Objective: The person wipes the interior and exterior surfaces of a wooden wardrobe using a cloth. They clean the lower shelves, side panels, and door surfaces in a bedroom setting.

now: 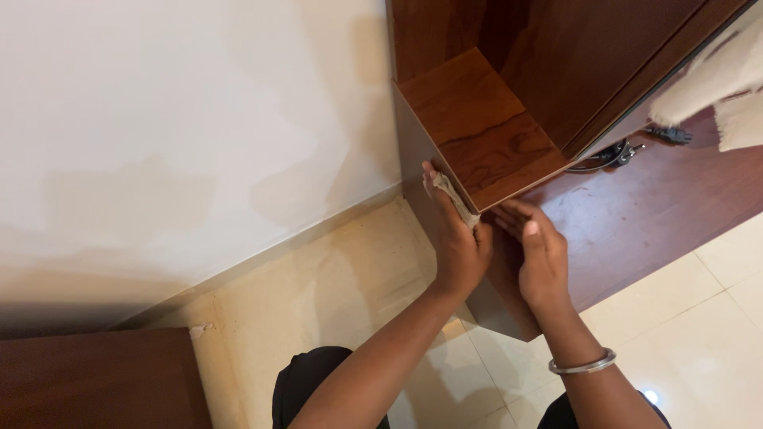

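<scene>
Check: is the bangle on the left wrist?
No, the bangle circles the right wrist, behind the right hand; the left hand presses a cloth.

Lighting: warm, moderately bright indoor light, even across the pale wall, with soft diffuse shadows under the forearms on the floor tiles and a dark band at the lower left of the wall. Glare: one small bright spot on a tile at the bottom right, plus a mild sheen on the wood shelf. Sharpness: centre fairly crisp, the hands slightly soft, and the pale cloth at the upper right blurred; straight edges lean outward toward the corners.
</scene>
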